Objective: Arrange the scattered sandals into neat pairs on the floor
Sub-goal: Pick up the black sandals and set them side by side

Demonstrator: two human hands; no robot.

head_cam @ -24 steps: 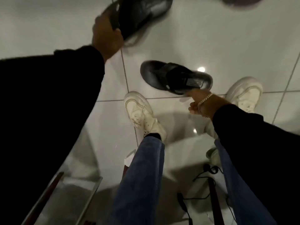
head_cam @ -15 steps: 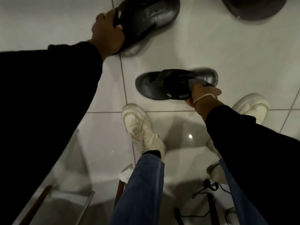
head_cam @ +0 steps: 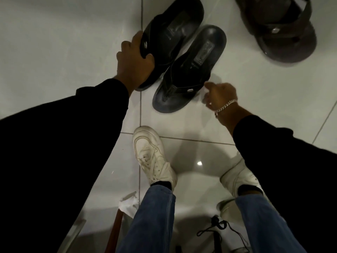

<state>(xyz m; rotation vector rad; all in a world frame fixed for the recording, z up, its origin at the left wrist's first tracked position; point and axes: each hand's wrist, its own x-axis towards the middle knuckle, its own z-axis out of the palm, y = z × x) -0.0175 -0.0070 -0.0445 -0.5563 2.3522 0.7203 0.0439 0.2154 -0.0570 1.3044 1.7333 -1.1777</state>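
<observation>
Two black thong sandals lie side by side on the white tiled floor (head_cam: 73, 42), toes toward me. My left hand (head_cam: 135, 61) grips the strap edge of the left black sandal (head_cam: 175, 30). The right black sandal (head_cam: 191, 73) rests flat right beside it. My right hand (head_cam: 219, 95) hovers just right of that sandal's strap, fingers loosely apart, one fingertip near the strap; it holds nothing. A silver chain bracelet is on that wrist.
A dark brown strapped sandal (head_cam: 279, 28) lies at the top right. My white sneakers (head_cam: 153, 156) stand on the tiles below the sandals. A black cord (head_cam: 218, 227) and a reddish stick (head_cam: 114, 232) lie near the bottom edge.
My right hand set its black sandal down beside the left one and let go. My left hand lowered its sandal toward the floor and still grips it.
</observation>
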